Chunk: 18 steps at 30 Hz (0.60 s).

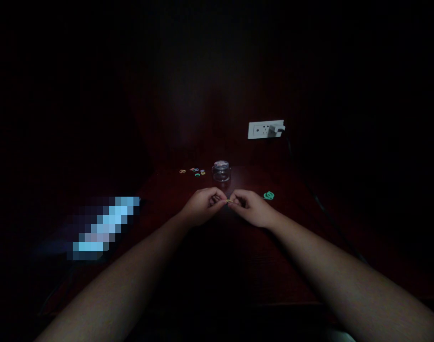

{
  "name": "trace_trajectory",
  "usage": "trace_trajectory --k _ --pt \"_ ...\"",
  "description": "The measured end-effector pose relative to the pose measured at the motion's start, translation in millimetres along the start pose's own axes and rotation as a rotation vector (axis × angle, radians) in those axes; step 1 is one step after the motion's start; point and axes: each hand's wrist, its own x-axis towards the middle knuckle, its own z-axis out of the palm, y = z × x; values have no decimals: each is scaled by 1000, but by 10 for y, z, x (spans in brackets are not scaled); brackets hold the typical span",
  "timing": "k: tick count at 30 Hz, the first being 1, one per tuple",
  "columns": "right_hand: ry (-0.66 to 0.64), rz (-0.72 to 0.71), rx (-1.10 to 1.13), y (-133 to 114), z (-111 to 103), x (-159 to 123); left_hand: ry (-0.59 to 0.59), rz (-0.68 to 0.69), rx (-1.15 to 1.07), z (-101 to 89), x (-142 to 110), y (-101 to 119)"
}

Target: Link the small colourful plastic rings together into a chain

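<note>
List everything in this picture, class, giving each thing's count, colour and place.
Table: one, dark red, beneath the hands
Jar: one, clear, beyond the hands
Lid: one, greyish with pinkish marks, on the jar
Small rings: several, mixed colours, left of the jar
Green loops: overlapping, count unclear, beyond the right wrist
Yellow strand: apparently one, between the fingertips
Socket plate: one, white, on the wall
Plug: one, white, in the plate
Pixelated patch: one, mostly light blue, far left
Cords: dark, count unclear, both sides
Pale object: one, bottom edge, unclear
Hands: two, skin-toned, left and right, centre
Forearms: two, skin-toned, foreground
</note>
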Motion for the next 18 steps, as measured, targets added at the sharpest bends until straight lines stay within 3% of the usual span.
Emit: trace_trajectory --k 4,18 --pt "85 -13 55 -7 -12 8 -3 -21 -39 -1 -7 -2" --pt "119 -26 71 -53 -22 1 2 -49 -109 1 -16 24"
